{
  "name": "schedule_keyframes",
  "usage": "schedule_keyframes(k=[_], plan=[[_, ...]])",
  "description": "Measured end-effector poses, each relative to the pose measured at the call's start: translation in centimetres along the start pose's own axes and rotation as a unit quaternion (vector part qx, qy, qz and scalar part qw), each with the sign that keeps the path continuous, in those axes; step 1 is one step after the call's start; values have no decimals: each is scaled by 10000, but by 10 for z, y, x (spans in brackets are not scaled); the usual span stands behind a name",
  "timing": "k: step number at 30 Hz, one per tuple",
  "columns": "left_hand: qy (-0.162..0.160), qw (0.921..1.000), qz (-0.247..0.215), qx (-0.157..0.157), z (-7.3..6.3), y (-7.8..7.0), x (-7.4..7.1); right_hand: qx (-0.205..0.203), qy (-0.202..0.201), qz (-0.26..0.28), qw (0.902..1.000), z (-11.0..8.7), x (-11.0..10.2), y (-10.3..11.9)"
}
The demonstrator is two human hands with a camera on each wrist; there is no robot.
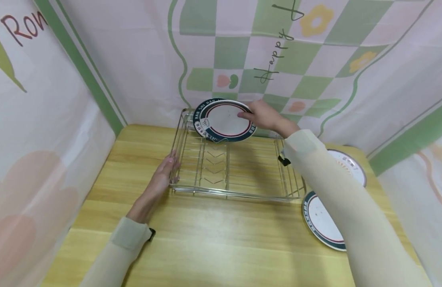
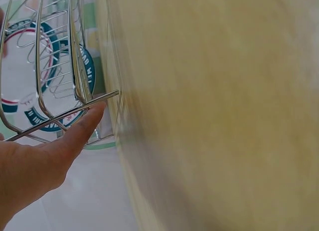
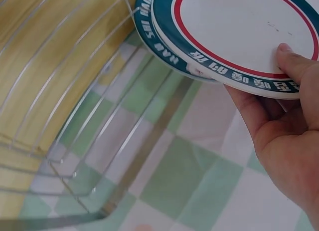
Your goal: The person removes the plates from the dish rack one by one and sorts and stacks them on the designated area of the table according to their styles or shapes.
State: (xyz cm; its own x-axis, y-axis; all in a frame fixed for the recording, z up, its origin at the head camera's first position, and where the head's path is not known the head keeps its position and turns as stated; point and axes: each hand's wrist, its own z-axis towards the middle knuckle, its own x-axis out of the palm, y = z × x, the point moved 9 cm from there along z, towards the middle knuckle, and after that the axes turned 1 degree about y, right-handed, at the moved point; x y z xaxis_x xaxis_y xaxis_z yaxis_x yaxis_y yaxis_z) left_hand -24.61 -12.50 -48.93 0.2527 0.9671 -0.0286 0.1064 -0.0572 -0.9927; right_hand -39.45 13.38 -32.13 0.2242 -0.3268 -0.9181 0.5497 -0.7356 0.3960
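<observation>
My right hand (image 1: pixel 265 115) pinches the right edge of a white plate (image 1: pixel 228 121) with a dark teal lettered rim and red inner ring, its thumb on the face. This plate is tilted over the back left of a wire dish rack (image 1: pixel 226 195). Just behind it, a matching plate (image 3: pixel 159 49) shows part of its rim; how it is seated is hidden. At the rack's left side, my left hand (image 1: pixel 165 169) holds the side wires. In the left wrist view, one straight finger (image 2: pixel 82 126) lies along a lower rail.
On the wooden table (image 1: pixel 214 243), right of the rack, lie another teal-rimmed plate (image 1: pixel 319 217) and a plate with a thin dark edge (image 1: pixel 352 165), both partly behind the right sleeve. A patterned cloth backdrop (image 1: pixel 145 71) stands close behind the rack and along both sides.
</observation>
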Motion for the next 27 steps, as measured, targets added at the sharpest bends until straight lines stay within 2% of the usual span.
schedule_keyframes(k=[7, 17, 23, 27], plan=[[15, 10000, 43, -55, -2, 0, 0, 216, -260, 53, 9994, -28, -32, -6], [-10, 9998, 158, -81, -5, 0, -3, 499, -594, 153, 9969, -90, -72, -8], [-33, 9999, 143, -73, -6, 0, -5, 1083, -677, 256, 9915, -130, -87, -24], [-31, 9999, 122, -78, -6, 0, -3, 1616, -676, 472, 9834, -160, -92, -42]])
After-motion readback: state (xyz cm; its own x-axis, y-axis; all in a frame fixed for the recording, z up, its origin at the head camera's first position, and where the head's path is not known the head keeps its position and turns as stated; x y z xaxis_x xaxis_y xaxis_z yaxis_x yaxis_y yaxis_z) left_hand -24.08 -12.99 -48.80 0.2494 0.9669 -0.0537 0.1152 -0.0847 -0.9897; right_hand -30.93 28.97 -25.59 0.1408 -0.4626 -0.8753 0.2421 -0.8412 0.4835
